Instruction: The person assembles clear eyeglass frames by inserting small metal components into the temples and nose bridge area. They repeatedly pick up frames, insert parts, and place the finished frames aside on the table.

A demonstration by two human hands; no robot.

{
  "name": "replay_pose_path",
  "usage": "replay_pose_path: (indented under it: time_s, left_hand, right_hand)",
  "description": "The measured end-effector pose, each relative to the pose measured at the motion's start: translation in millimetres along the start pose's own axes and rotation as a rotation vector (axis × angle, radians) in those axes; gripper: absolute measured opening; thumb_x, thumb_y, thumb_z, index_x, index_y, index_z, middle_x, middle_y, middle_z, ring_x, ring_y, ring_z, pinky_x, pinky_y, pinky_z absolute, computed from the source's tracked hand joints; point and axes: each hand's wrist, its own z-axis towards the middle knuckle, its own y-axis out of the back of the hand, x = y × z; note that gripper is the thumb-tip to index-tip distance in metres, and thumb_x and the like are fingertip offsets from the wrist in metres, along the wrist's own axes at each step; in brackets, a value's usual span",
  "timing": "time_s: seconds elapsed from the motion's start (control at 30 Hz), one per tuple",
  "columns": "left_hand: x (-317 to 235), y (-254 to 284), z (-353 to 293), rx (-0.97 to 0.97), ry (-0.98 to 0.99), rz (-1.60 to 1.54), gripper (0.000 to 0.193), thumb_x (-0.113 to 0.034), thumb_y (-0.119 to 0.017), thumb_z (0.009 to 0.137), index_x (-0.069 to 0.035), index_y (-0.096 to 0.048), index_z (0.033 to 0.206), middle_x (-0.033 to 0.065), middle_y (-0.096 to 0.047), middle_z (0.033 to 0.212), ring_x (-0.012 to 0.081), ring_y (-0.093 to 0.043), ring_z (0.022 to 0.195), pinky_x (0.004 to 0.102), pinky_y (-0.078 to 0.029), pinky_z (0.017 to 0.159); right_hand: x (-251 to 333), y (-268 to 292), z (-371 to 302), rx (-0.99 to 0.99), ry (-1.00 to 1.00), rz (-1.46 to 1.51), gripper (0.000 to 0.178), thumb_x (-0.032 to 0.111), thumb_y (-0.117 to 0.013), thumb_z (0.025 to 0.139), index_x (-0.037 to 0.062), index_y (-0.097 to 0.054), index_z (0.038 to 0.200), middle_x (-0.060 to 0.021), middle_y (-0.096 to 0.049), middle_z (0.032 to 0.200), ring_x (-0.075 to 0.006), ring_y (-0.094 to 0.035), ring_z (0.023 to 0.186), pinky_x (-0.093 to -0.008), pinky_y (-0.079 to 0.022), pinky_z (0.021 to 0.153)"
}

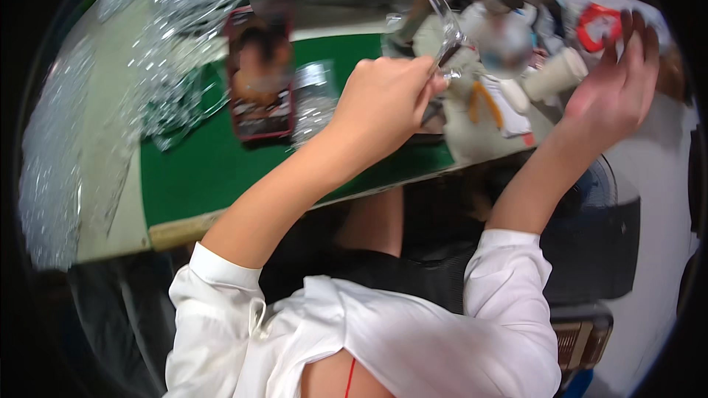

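My left hand [391, 103] is closed, thumb against fingers, over the right part of the green mat [199, 191]. From its grip a clear, glossy, curved plastic strip [441, 11] rises up and away; its exact kind cannot be made out. My right hand [616, 85] is raised at the right with its fingers stretched out and nothing in them. It is slightly blurred. Nearest to it are a white roll [557, 75] and a red object [597, 27].
Clear plastic strips or wrapping [55, 162] heap along the table's left side. A phone [259, 77] with a lit screen and a clear packet [316, 99] lie on the mat. Orange-handled pliers [483, 105] lie right of my left hand. Mixed items crowd the back right.
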Motion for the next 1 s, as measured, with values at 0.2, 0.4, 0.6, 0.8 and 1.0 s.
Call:
replay_pose_path:
  time_s: [0.2,0.4,0.6,0.8,1.0]
  left_hand:
    - [17.0,163.2,-199.8,-0.196,0.349,-0.621,0.023,-0.015,-0.052,0.092,0.005,-0.063,0.092,0.0160,-0.065,0.084,0.0256,-0.066,0.085,0.0340,-0.053,0.072]
    - [4.0,279.2,-341.9,-0.689,0.712,-0.450,0.030,-0.028,-0.044,0.098,0.000,-0.053,0.106,0.0188,-0.063,0.091,0.0282,-0.064,0.093,0.0378,-0.056,0.074]
    - [49.1,272.2,-296.8,-0.723,1.057,-0.709,0.050,-0.037,-0.040,0.099,0.004,-0.046,0.125,0.0215,-0.061,0.110,0.0254,-0.066,0.093,0.0247,-0.057,0.069]
    - [70.8,253.9,-216.5,-0.222,0.974,-0.533,0.028,-0.023,-0.051,0.095,0.001,-0.056,0.108,0.0068,-0.061,0.083,0.0117,-0.059,0.069,0.0225,-0.049,0.061]
    - [120.2,180.4,-114.5,0.113,0.067,1.063,0.023,-0.018,-0.067,0.079,-0.004,-0.057,0.094,0.0134,-0.062,0.079,0.0302,-0.060,0.085,0.0392,-0.050,0.069]
  right_hand:
    - [-13.6,28.8,-194.4,0.228,-0.512,-0.167,0.032,-0.005,-0.054,0.085,0.0002,-0.049,0.116,-0.0088,-0.050,0.116,-0.0163,-0.049,0.104,-0.0282,-0.038,0.093]
    - [-10.1,24.3,-210.0,0.325,-0.544,-0.218,0.019,-0.004,-0.051,0.087,0.0013,-0.051,0.105,-0.0065,-0.047,0.110,-0.0142,-0.047,0.097,-0.0262,-0.038,0.087]
    - [7.7,-3.2,-210.8,0.404,-0.488,-0.138,0.010,-0.005,-0.053,0.085,0.0018,-0.053,0.092,-0.0080,-0.046,0.108,-0.0148,-0.046,0.097,-0.0250,-0.035,0.087]
    - [22.6,0.5,-227.7,0.410,-0.567,-0.154,0.011,-0.007,-0.052,0.084,0.0017,-0.052,0.091,-0.0073,-0.045,0.104,-0.0133,-0.046,0.092,-0.0232,-0.037,0.082]
    - [31.1,-37.4,-218.4,0.753,-0.655,-0.186,0.011,-0.002,-0.056,0.082,-0.0019,-0.060,0.093,-0.0061,-0.055,0.086,-0.0125,-0.053,0.078,-0.0221,-0.041,0.070]
